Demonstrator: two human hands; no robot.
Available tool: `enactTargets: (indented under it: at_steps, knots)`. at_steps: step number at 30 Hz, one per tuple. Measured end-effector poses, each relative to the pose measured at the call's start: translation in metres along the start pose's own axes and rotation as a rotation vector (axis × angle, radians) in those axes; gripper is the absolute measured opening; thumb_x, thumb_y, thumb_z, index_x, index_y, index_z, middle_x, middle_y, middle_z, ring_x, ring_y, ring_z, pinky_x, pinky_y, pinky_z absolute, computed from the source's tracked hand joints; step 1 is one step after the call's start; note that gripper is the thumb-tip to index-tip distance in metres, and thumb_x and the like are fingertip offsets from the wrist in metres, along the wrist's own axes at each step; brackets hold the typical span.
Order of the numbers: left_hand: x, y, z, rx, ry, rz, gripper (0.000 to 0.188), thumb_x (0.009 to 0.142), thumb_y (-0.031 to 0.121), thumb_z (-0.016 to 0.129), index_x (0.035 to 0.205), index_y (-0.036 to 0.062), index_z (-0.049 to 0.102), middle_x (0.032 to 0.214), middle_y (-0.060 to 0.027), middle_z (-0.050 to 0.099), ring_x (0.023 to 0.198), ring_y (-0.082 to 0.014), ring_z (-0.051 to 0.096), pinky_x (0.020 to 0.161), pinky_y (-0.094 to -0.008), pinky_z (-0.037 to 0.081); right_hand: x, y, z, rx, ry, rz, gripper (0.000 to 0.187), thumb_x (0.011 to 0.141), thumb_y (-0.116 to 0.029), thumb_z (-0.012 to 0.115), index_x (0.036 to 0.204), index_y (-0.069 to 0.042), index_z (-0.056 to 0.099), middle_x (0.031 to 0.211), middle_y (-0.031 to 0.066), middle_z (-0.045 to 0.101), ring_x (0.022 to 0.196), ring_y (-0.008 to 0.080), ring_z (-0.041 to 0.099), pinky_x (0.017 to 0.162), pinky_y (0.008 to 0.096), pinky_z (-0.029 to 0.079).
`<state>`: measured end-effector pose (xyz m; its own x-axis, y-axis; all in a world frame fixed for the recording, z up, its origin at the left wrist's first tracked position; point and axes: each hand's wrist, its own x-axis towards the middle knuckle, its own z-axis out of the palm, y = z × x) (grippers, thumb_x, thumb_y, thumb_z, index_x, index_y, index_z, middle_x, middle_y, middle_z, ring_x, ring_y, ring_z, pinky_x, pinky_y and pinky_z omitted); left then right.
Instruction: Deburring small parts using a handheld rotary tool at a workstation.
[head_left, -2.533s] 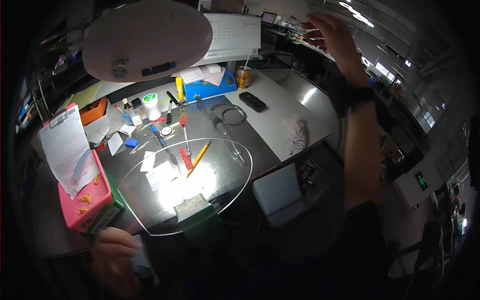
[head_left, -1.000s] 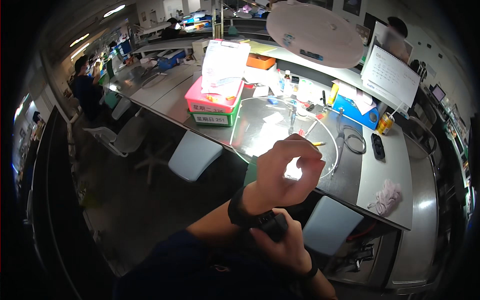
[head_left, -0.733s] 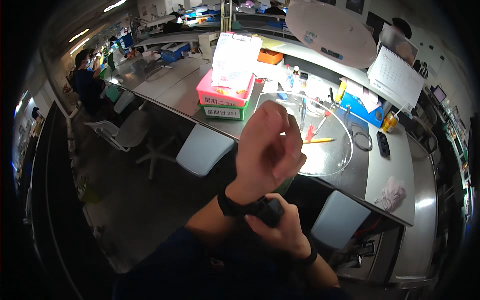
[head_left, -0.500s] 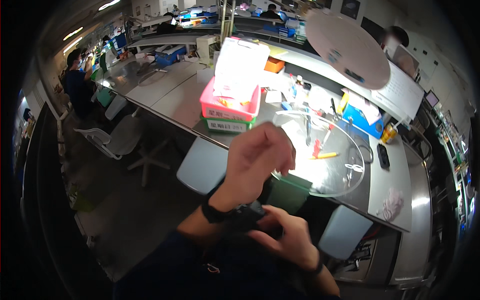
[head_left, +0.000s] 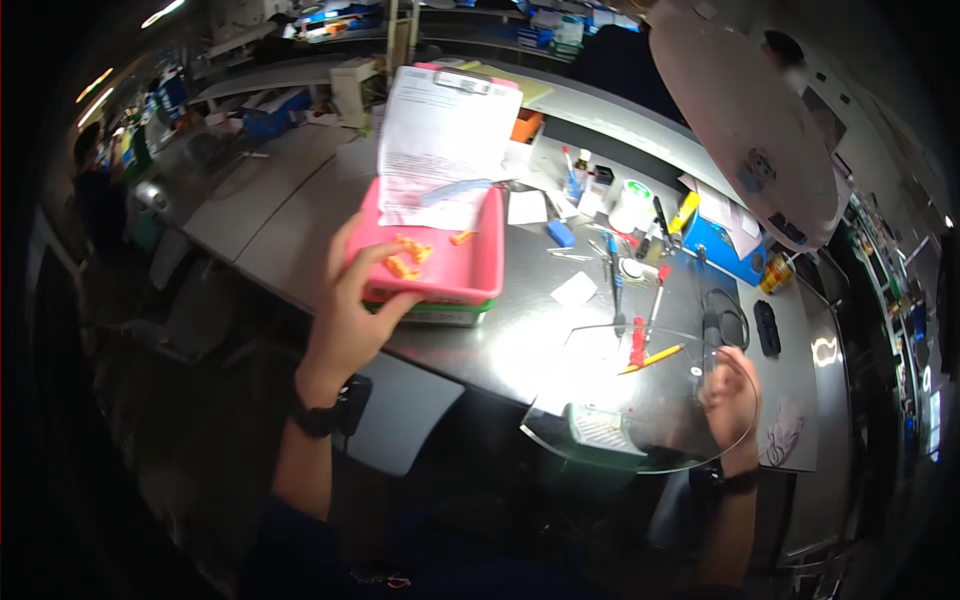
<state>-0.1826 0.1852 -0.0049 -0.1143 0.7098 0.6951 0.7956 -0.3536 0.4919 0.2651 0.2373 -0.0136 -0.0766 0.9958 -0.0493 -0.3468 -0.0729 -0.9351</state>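
At pink tray, near-left corner | left hand: grip wide | right hand: blurred, cannot tell grip

The left hand, thumb and fingers spread, lay over the near-left corner of a pink rectangular plastic bin containing small orange pieces; the right hand, fingers curled, stood over the grey metal worktop, right of a slim yellow pencil.

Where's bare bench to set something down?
Left of the pink tray, the grey bench looks bare. So does the dark steel between that tray and the nearer white card, though glare hides its front. Crowded: around the white jar and blue box.
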Motion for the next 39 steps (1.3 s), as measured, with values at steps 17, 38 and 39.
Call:
enactTargets:
  at_steps: [17,38,39]
  knots:
    - [0.041,0.024,-0.059,0.041,-0.293,-0.059,0.012,0.080,0.010,0.070,0.085,0.0013,0.064,0.085,-0.0094,0.061,0.081,-0.0207,0.062,0.072,-0.0297,0.047,0.006,0.035,0.018,-0.510,-0.218,0.022,0.010,0.093,-0.007,0.051,0.089,0.002,0.055,0.064,0.0069,0.057,0.053,0.0099,0.050,0.051,0.0208,0.039]
    - [0.107,-0.007,0.004,0.341,-0.972,0.090,0.022,0.076,0.005,0.057,0.096,0.0022,0.066,0.093,-0.0143,0.066,0.091,-0.0305,0.062,0.080,-0.0379,0.048,-0.001,0.036,0.023,-0.529,-0.255,0.013,0.009,0.091,-0.005,0.055,0.088,0.003,0.055,0.066,0.0052,0.058,0.060,0.0074,0.053,0.057,0.0193,0.041]
    - [0.109,-0.006,0.005,0.375,-1.008,0.097,0.020,0.077,0.009,0.059,0.094,0.0025,0.067,0.089,-0.0137,0.065,0.087,-0.0300,0.062,0.077,-0.0381,0.048,-0.001,0.037,0.023,-0.531,-0.253,0.016,0.009,0.091,-0.005,0.055,0.088,0.003,0.055,0.067,0.0053,0.058,0.060,0.0074,0.053,0.057,0.0194,0.041]
